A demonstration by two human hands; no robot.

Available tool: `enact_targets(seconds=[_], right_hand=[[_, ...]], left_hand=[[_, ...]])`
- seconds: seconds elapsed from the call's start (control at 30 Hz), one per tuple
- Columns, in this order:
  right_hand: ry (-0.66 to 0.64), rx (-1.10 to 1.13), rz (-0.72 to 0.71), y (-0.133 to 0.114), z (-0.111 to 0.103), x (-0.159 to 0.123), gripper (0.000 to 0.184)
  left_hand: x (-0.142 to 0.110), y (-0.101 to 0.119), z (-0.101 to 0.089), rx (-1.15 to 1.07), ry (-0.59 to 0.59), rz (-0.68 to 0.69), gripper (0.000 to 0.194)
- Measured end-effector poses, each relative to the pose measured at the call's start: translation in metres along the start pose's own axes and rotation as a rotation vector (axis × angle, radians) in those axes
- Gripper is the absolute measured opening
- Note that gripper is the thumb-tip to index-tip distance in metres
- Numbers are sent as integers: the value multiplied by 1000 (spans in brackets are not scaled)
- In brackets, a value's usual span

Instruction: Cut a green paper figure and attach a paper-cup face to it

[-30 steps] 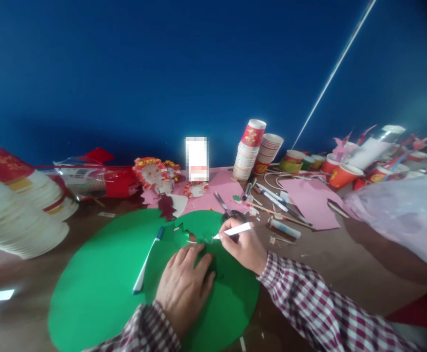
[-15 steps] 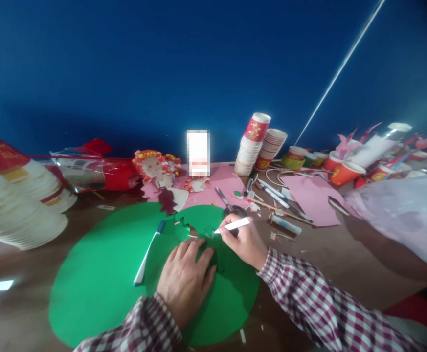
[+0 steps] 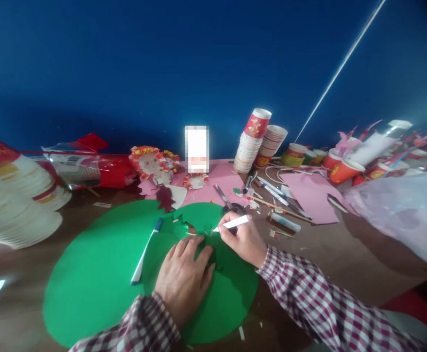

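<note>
My left hand (image 3: 184, 274) lies flat with fingers spread on a large rounded green paper sheet (image 3: 88, 283). In my right hand (image 3: 244, 242) is a white marker (image 3: 235, 222), pinched between thumb and fingers, its tip at the sheet near some drawn lines just beyond my left fingertips. A cut gap (image 3: 191, 227) with curled edges shows in the green sheet there. Left of my left hand, another marker (image 3: 145, 254), white with a blue cap, rests on the sheet. Black-handled scissors (image 3: 226, 196) lie behind my right hand, their handles partly hidden.
Stacked paper cups stand at the left (image 3: 18, 195) and at the back (image 3: 253, 142). Behind the green sheet lie pink paper (image 3: 220, 178) and a dark red leaf shape (image 3: 165, 198). Pens (image 3: 272, 190) and a glue stick (image 3: 284, 222) lie right; a plastic bag (image 3: 407, 210) sits beyond.
The whole view has shifted slightly, with things appearing a little further left and higher. The marker tip has moved slightly over the sheet; my left hand keeps its place there.
</note>
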State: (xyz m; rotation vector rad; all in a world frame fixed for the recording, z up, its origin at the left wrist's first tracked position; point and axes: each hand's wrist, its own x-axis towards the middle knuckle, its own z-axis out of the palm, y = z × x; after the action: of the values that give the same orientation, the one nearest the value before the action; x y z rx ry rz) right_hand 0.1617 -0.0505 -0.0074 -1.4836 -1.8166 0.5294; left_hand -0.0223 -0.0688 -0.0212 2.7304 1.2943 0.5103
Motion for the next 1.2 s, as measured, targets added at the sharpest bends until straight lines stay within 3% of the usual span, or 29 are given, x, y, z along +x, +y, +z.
enact_targets(seconds=[0.77, 0.97, 1.2], right_hand=[[-6, -2, 0, 0, 0, 0, 9], [48, 59, 18, 0, -2, 1, 7], [2, 28, 1, -2, -2, 0, 8]], left_hand=[[0, 1, -3, 8, -4, 3, 25], [1, 1, -3, 10, 2, 10, 25], [0, 1, -3, 11, -6, 1, 25]])
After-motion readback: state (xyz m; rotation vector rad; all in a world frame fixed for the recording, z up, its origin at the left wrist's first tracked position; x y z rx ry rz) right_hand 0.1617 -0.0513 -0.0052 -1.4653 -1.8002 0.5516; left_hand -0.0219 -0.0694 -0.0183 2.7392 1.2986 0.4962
